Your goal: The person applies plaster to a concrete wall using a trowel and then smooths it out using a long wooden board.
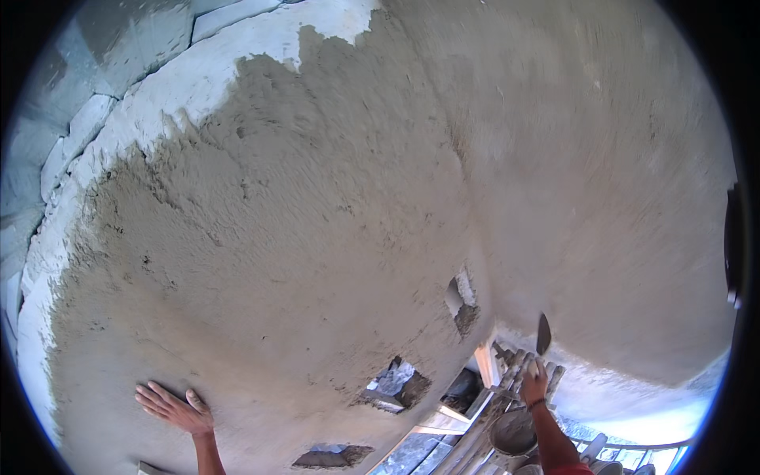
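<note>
My left hand (176, 408) rests flat on the wet grey plaster of the wall (277, 261), its fingers spread and nothing in it. On the right, the fingers of my right hand (534, 383) are wrapped round the handle of a trowel (543, 334). Its dark pointed blade stands out beyond the hand, close to the plastered surface at the corner; whether it touches cannot be told. The fresh plaster looks rough toward the upper left and smoother on the right-hand wall (594, 198).
Beneath my right arm are wooden poles (475, 439) and a round pan (513, 432) of grey mortar. Ragged holes (396, 385) break the wall low down. A pale unplastered band (182, 87) borders the plaster at the upper left. Buckets (606, 467) stand at the lower right.
</note>
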The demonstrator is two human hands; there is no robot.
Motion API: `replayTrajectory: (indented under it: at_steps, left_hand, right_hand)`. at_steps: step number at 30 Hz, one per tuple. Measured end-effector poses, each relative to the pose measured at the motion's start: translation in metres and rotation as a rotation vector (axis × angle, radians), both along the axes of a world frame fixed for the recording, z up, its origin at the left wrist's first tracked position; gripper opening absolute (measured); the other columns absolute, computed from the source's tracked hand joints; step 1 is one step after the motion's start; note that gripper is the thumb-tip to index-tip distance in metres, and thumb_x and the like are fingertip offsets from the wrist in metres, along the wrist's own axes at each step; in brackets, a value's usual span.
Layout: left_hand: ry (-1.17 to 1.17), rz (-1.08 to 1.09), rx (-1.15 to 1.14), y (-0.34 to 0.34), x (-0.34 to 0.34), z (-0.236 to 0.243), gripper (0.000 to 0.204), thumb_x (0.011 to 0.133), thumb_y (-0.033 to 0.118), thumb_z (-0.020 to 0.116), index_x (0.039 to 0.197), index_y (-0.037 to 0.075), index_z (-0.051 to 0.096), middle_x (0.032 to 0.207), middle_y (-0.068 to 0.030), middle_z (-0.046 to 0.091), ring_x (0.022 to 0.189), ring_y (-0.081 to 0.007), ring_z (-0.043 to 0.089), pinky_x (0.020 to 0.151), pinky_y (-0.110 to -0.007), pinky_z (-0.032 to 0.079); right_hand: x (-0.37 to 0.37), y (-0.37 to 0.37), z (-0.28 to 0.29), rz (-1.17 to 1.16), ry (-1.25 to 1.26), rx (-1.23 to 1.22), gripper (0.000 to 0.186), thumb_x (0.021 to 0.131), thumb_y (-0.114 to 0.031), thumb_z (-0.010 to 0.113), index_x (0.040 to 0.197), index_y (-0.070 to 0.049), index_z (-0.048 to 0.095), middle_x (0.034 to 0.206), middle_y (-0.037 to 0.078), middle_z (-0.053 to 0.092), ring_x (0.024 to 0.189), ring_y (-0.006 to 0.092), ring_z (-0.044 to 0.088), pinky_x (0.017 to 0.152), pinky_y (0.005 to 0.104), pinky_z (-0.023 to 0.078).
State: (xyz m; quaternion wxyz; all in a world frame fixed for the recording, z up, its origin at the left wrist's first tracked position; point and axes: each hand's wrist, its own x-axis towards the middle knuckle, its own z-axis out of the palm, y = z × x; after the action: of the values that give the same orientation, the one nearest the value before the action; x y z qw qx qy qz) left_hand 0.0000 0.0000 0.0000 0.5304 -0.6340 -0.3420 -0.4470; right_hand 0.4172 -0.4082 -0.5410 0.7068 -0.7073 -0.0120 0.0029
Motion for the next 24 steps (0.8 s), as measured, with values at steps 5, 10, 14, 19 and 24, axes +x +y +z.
replayTrajectory:
  at_steps: [5, 10, 14, 19, 24]
  left_hand:
    - [0.015, -0.039, 0.011, 0.001, 0.012, 0.003, 0.067, 0.093, 0.050, 0.019, 0.140, 0.003, 0.013, 0.146, -0.0195, 0.010, 0.135, -0.0383, 0.007, 0.106, -0.054, 0.006]
    - [0.036, 0.057, 0.056, 0.000, 0.013, -0.015, 0.068, 0.093, 0.051, 0.020, 0.139, 0.001, 0.019, 0.145, -0.0212, 0.014, 0.133, -0.0406, 0.012, 0.105, -0.054, 0.013]
    - [0.030, -0.077, 0.104, 0.040, -0.003, -0.052, 0.071, 0.091, 0.054, 0.024, 0.137, 0.000, 0.026, 0.142, -0.0219, 0.023, 0.130, -0.0419, 0.020, 0.103, -0.051, 0.020]
    - [-0.023, -0.084, 0.107, 0.044, -0.027, -0.064, 0.069, 0.091, 0.051, 0.031, 0.138, 0.001, 0.022, 0.142, -0.0215, 0.020, 0.130, -0.0424, 0.016, 0.102, -0.056, 0.018]
    - [0.063, -0.043, 0.043, 0.046, -0.002, -0.014, 0.069, 0.091, 0.049, 0.032, 0.139, 0.002, 0.018, 0.146, -0.0214, 0.009, 0.132, -0.0454, 0.008, 0.102, -0.059, 0.015]
  right_hand:
    - [-0.084, -0.072, -0.148, 0.199, 0.721, 0.059, 0.048, 0.076, -0.014, 0.058, 0.123, -0.010, 0.046, 0.094, 0.013, 0.060, 0.072, 0.0226, 0.061, 0.056, 0.0334, 0.049]
    - [-0.168, -0.105, -0.151, 0.779, -0.056, -1.216, 0.045, 0.073, -0.016, 0.053, 0.116, -0.001, 0.050, 0.122, 0.024, 0.047, 0.110, 0.0347, 0.050, 0.090, 0.0497, 0.041]
    - [-0.154, -0.129, -0.152, 1.254, 0.236, -1.376, 0.040, 0.070, -0.017, 0.056, 0.108, -0.005, 0.051, 0.106, 0.017, 0.056, 0.096, 0.0321, 0.055, 0.081, 0.0424, 0.044]
    - [-0.190, -0.155, -0.315, 0.636, 0.219, -1.373, 0.025, 0.078, -0.023, 0.052, 0.096, -0.008, 0.059, 0.084, 0.015, 0.063, 0.082, 0.0311, 0.061, 0.069, 0.0420, 0.048]
    - [-0.211, -0.155, -0.353, 0.648, 0.527, -1.211, 0.019, 0.081, -0.020, 0.048, 0.089, -0.009, 0.061, 0.082, 0.016, 0.063, 0.081, 0.0306, 0.062, 0.069, 0.0413, 0.049]
